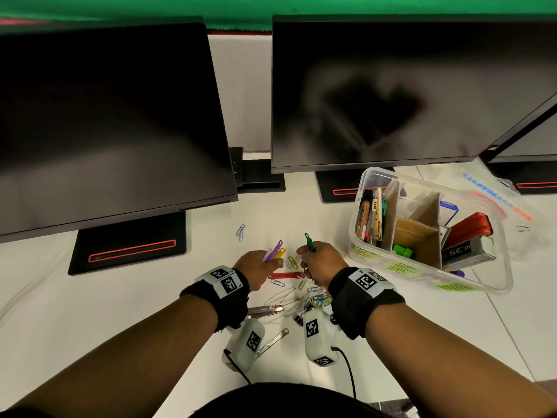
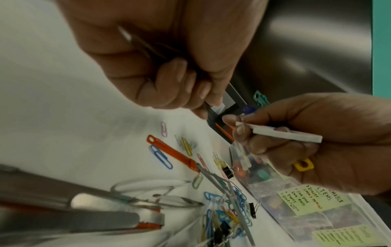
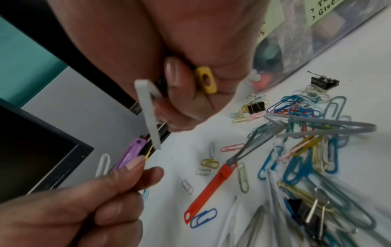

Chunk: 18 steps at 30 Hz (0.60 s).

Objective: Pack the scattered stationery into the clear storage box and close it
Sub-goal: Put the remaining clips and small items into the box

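Over the white table, my left hand (image 1: 265, 262) (image 2: 190, 93) (image 3: 127, 180) pinches a purple plastic strip (image 1: 275, 248) (image 3: 129, 155) together with a yellow one (image 1: 280, 253). Close beside it, my right hand (image 1: 313, 257) (image 2: 253, 133) (image 3: 180, 93) grips a green strip (image 1: 309, 242), a white strip (image 2: 279, 134) (image 3: 148, 115) and a yellow one (image 3: 206, 80). A red strip (image 1: 286, 275) (image 2: 173, 153) (image 3: 209, 192) lies below the hands. Paper clips and binder clips (image 1: 316, 297) (image 2: 228, 208) (image 3: 306, 150) lie in a loose heap. The clear storage box (image 1: 366, 176) stands open at the right, holding markers, cardboard dividers and a stapler.
Two dark monitors (image 1: 105, 116) on black stands (image 1: 129, 248) crowd the back of the table. The box's lid (image 1: 494, 188) lies behind the box. Metal fastener pieces (image 1: 265, 309) lie near my left wrist. A lone blue clip (image 1: 240, 232) sits further back.
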Tool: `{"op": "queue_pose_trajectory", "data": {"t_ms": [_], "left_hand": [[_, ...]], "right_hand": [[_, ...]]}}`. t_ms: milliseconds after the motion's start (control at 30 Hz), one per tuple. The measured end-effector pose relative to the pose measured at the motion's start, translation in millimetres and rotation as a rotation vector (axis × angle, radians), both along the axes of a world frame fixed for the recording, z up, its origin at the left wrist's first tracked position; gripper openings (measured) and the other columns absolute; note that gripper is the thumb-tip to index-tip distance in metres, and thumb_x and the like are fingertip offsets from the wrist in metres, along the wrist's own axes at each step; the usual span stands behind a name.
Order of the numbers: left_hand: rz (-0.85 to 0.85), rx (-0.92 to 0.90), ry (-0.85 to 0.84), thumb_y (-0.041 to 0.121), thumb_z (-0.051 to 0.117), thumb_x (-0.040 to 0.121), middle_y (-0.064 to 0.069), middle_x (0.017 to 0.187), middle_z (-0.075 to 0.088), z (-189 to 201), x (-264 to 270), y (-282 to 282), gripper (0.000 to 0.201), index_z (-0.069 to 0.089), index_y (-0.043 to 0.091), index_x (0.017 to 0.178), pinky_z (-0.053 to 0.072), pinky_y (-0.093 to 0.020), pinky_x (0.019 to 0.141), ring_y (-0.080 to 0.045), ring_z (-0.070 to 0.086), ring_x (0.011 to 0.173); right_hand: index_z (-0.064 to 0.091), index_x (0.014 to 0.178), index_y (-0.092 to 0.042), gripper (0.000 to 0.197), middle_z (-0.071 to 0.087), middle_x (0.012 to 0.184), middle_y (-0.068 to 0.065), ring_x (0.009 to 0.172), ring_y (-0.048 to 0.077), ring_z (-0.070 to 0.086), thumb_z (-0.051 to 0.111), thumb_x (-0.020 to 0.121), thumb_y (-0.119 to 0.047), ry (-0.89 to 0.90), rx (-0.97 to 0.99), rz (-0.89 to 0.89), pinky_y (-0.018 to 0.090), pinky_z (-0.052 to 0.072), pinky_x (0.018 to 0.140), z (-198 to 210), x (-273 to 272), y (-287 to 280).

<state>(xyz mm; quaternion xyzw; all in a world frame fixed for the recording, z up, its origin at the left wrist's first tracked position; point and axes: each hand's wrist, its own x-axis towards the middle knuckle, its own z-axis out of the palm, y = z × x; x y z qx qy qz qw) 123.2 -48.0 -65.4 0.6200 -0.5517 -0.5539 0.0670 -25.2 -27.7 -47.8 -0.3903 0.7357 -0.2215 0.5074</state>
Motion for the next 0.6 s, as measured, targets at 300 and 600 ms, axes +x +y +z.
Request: {"op": "queue_pose_trajectory", "data": {"t_ms": [300,600], "left_hand": [[-0.006,0.066,0.259,0.036,0.041,0.098,0.002,0.063,0.039,52,-44,-4,0.027,0.054,0.013,0.095,0.028,-0.015,0.04,-0.01,0.037,0.052],[0.009,-0.015,0.349,0.031,0.043,0.098,0.003,0.061,0.04,93,-131,-6,0.019,0.053,0.016,0.091,0.026,-0.018,0.043,-0.007,0.038,0.045]], "right_hand": [[0.062,0.092,-0.004,0.027,0.047,0.066,0.001,0.061,0.019,0.05,0.036,0.096,-0.006,-0.087,-0.044,-0.117,0.033,0.052,0.062,45,-32,-16],[0.047,0.073,-0.009,0.028,0.043,0.057,0.005,0.049,0.015,0.04,0.038,0.099,-0.016,0.081,-0.156,-0.164,0.022,0.033,0.044,79,-114,-22]]}}
